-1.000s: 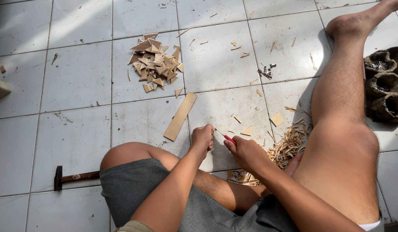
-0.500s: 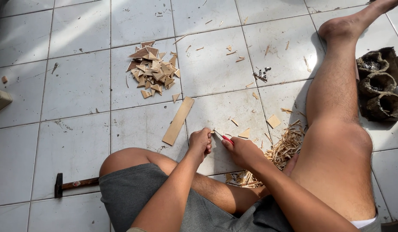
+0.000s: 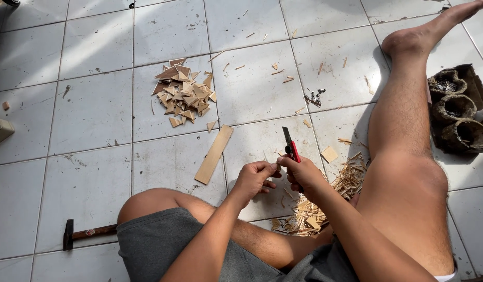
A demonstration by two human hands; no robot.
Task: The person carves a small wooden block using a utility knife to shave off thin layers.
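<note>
I see right hand [image 3: 304,175] gripping red utility knife w/ black blade [image 3: 290,145], blade up; left hand [image 3: 256,176] curled shut just beside it, contents hidden; pale flat wood strip [image 3: 214,154] on white tiled floor [image 3: 90,130] nearby

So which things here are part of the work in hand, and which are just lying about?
In use:
- right hand gripping a red utility knife, blade up
- left hand pinching a small wood piece, mostly hidden
- shavings below the hands

Lying about:
- flat wood strip
- pile of wood offcuts
- hammer
- dark moulded tray
</note>
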